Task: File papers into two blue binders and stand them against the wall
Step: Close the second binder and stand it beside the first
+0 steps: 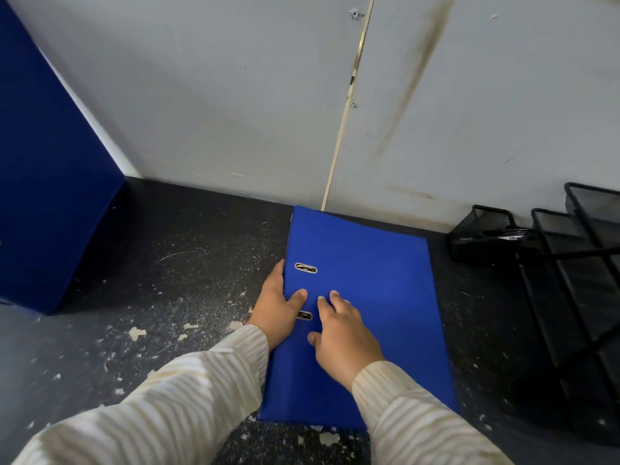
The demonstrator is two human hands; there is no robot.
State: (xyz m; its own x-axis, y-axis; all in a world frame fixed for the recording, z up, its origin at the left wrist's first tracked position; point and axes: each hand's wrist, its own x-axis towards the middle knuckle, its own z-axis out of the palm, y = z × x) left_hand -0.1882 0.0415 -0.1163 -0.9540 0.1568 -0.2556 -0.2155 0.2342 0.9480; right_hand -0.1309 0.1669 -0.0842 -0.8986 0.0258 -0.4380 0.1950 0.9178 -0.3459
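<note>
Right hand flat/open on closed blue binder, left hand gripping its spine edge; long axis toward wall.

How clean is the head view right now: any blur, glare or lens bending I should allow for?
Head view: sharp on the blue binder and both hands; no glare; soft, even light; the wide lens tilts the wall seam; the black mesh tray sits in dim shadow.

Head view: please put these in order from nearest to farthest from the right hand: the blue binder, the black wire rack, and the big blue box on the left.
1. Blue binder: directly under the right hand, touching it.
2. Black wire rack: to the right, by the wall.
3. Big blue box: far left, against the wall.
</note>
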